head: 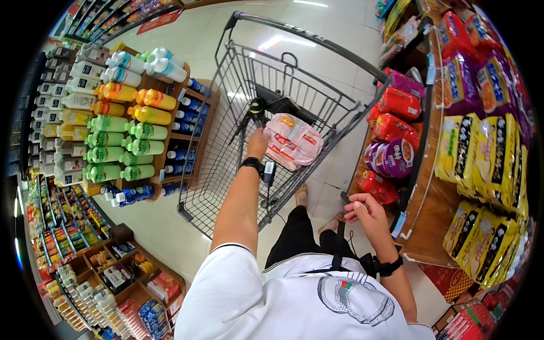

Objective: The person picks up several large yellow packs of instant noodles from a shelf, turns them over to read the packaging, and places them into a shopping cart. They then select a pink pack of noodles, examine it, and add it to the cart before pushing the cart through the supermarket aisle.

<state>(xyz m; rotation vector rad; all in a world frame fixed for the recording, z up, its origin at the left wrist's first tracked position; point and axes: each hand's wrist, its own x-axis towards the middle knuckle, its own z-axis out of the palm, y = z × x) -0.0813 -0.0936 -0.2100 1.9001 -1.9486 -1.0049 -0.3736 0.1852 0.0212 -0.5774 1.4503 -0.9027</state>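
My left hand [257,143] reaches down into a grey wire shopping cart [204,170]. It is at the left edge of a pink plastic-wrapped package [293,140] and just below a small black tripod [256,107]. Whether the fingers grip either one cannot be told. Beside my left wrist lies a small black device [268,172] that bears writing. My right hand [367,210] is outside the cart, raised before the right-hand shelf, with loosely curled fingers and nothing plainly held. A dark strip [345,197] shows at its fingertips.
Bottles in green [144,146], yellow and white crowd a display on the left. On the right, a wooden shelf [425,221] holds yellow noodle packs [457,148], red packs [397,102] and purple tubs [391,157]. The cart's handle [306,34] spans the top; my feet stand beside the cart.
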